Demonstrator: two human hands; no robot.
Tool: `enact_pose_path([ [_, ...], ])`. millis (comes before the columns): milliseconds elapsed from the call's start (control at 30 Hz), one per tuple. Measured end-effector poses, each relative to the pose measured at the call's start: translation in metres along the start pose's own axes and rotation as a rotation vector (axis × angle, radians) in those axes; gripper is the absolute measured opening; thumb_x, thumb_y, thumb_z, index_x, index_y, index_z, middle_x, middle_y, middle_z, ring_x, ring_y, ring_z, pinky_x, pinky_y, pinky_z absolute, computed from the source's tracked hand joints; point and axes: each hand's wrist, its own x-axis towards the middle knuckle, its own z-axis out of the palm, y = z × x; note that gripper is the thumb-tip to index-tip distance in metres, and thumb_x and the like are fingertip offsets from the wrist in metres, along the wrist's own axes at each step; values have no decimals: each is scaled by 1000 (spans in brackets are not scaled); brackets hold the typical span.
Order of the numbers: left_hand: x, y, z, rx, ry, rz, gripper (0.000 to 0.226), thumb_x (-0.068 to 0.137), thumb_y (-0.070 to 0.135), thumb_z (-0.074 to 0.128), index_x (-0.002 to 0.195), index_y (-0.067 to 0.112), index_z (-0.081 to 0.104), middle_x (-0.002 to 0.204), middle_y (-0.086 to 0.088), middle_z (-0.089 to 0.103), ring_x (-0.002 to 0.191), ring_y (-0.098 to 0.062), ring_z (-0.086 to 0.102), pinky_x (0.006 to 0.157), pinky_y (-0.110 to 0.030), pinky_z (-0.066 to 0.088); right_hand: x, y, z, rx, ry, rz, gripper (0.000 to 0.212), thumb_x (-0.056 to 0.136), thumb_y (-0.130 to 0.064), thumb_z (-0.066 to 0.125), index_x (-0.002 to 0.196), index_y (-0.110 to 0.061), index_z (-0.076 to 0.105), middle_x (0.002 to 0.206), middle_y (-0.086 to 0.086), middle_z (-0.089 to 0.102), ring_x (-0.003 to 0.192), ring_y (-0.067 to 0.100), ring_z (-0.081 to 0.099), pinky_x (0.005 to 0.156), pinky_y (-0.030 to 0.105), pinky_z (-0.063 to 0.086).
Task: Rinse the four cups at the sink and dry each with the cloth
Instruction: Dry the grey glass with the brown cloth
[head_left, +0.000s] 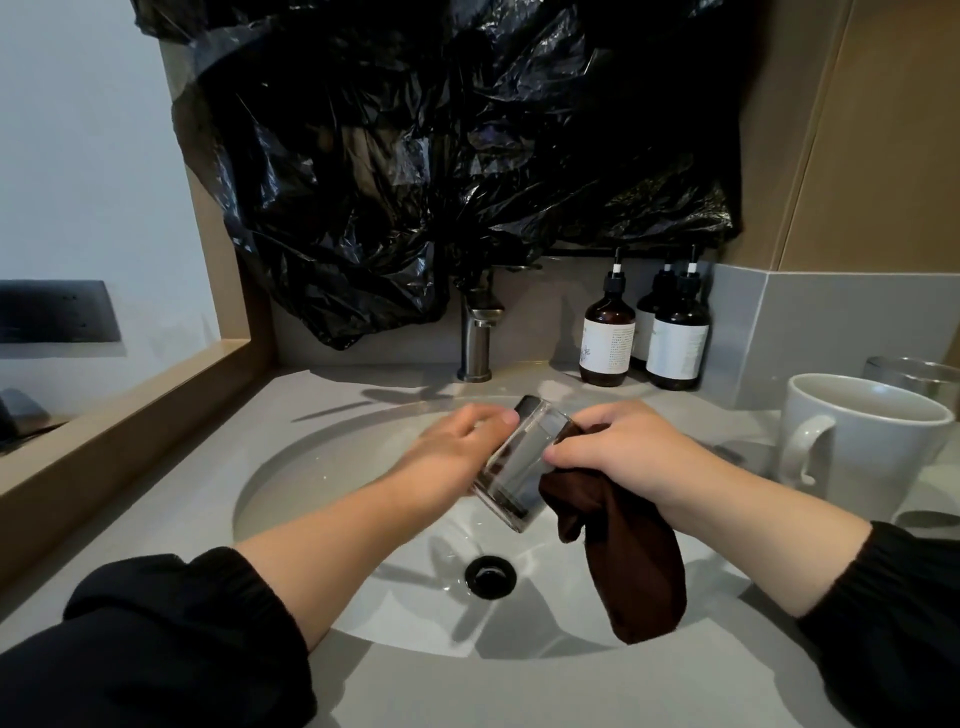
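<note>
left hand (457, 441): grips tilted glass cup (511, 467) over the sink (311, 467)
right hand (623, 452): pinches brown cloth (628, 551) against the cup

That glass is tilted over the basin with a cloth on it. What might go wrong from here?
1. The glass is held tilted above the hard sink by the left hand. If that grip slips while the right hand rubs with the cloth, the glass could drop and crack.
2. The white mug stands close beside the right forearm, so a wide swing might knock it.
</note>
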Motion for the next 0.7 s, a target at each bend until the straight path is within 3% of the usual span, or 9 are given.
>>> enact_pose_path([
  [133,-2,0,8,30,-40,-47,30,74,70,51,98,52,55,109,7,67,102,-17,65,93,-46,52,-3,-2,1,13,-22,-9,10,76,-7,72,70,-15,74,63,2,70,57,11,64,61,21,49],
  [233,-2,0,7,34,-57,-51,45,77,73,50,114,49,55,113,13,65,104,-12,63,93,-41,53,-3,-3,1,31,-38,-33,21,76,-6,72,59,-18,71,55,-2,66,50,7,60,52,15,44],
  [300,-3,0,6,1,-68,-44,43,82,69,51,119,48,54,110,15,67,102,-9,64,91,-36,53,-3,-4,1,38,-49,-48,27,77,-6,71,52,-18,68,50,-4,62,46,6,57,47,14,41],
  [400,-4,0,6,-37,-69,-51,44,83,64,53,121,43,55,105,10,69,97,-11,67,82,-31,55,-5,-5,1,44,-66,-63,23,77,-7,71,56,-16,68,53,-1,61,50,9,57,52,18,42],
  [500,-3,1,8,-77,-34,-96,44,82,62,57,117,35,59,101,3,71,90,-17,70,78,-36,59,-5,-4,3,58,-65,-74,16,77,-9,72,65,-18,69,60,-1,62,56,10,58,57,19,44],
  [533,-2,2,7,-111,-12,-135,45,82,62,58,115,33,61,100,-2,72,88,-21,71,78,-39,60,-5,-6,4,64,-13,-75,8,77,-11,73,75,-18,70,68,-1,63,63,11,60,63,21,46],
  [600,-1,2,7,-205,18,-232,50,81,65,58,113,28,62,99,-9,72,86,-27,71,78,-45,60,3,-4,2,29,180,-77,27,76,-18,75,100,-20,64,91,-3,63,82,12,61,75,24,47],
  [700,1,3,4,-287,40,-311,54,81,66,56,115,24,60,102,-12,71,89,-29,71,80,-46,59,10,-5,-7,-42,406,-153,40,76,-25,76,111,-24,56,97,-11,58,92,9,57,73,20,42],
])
